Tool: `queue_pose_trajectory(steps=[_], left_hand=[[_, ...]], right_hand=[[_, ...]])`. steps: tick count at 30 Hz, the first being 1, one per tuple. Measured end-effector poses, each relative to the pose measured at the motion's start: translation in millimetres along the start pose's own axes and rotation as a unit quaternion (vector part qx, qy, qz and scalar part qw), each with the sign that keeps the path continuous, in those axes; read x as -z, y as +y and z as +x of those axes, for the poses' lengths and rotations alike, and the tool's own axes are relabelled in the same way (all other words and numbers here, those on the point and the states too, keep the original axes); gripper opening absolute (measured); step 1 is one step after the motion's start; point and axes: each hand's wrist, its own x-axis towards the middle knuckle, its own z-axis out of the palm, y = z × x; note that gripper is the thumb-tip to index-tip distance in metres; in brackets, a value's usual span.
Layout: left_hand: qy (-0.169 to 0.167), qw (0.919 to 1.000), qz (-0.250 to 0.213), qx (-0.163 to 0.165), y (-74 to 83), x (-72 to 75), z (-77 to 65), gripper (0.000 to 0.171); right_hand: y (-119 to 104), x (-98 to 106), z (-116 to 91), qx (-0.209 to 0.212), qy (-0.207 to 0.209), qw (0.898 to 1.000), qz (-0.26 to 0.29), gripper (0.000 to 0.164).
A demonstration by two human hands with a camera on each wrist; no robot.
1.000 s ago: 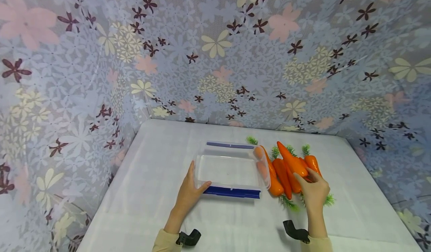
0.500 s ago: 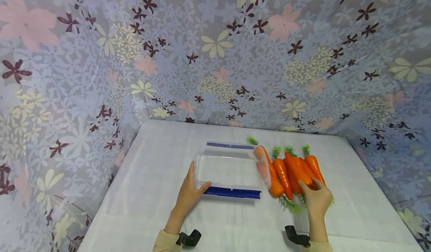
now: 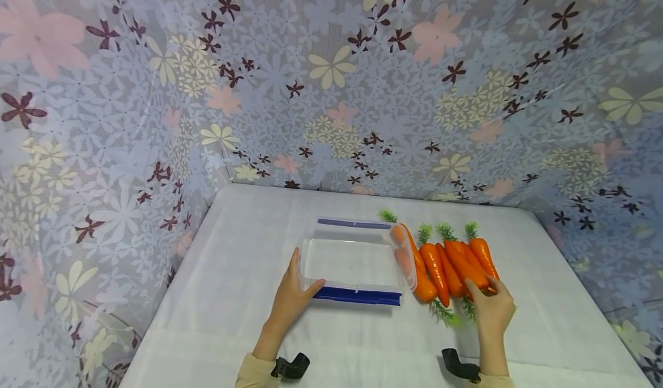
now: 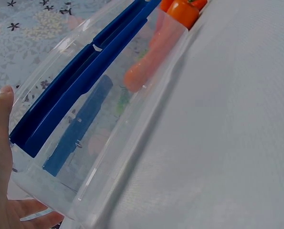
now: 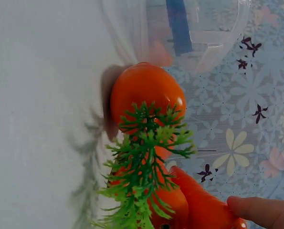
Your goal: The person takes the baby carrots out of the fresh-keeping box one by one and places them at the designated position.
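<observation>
My left hand (image 3: 290, 297) holds the near left corner of a clear plastic food container (image 3: 348, 261), its thumb by the blue locking flap (image 3: 357, 296). In the left wrist view, the thumb lies on the upper edge and fingers reach round the outer wall. At the right, my right hand (image 3: 493, 312) pinches the thick end of an orange carrot (image 3: 463, 264), which lies slanted over other carrots. A finger (image 5: 256, 209) touches that carrot (image 5: 204, 202) in the right wrist view. The rest of that hand is out of that view.
Several carrots with green tops lie in a row right of the container, such as this carrot (image 3: 434, 267) and the rightmost carrot (image 3: 483, 254). One orange carrot (image 3: 423, 287) lies against the container's right wall. A white-covered table (image 3: 233, 232) meets flowered cloth (image 3: 331, 117) behind.
My right hand has moved nearer and slightly right, lowering the pinched carrot onto the row and turning its tip. The left hand and container stay in place.
</observation>
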Motion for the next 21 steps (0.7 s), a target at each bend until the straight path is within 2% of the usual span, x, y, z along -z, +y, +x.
queue_pose_trajectory(steps=[11, 18, 21], left_hand=[[0.000, 1.0000, 0.004, 0.001, -1.3, -0.4, 1.0, 0.098], [0.001, 1.0000, 0.007, -0.005, -2.2, 1.8, 0.3, 0.098], [-0.010, 0.9999, 0.010, -0.009, -3.6, 4.9, 0.4, 0.102]], right_hand=[[-3.4, 6.1, 3.8, 0.005, 0.045, 0.999, -0.012, 0.035], [-3.3, 7.1, 6.1, -0.007, 0.041, 0.999, -0.025, 0.032], [-4.3, 5.8, 6.1, -0.006, 0.046, 0.998, -0.032, 0.032]])
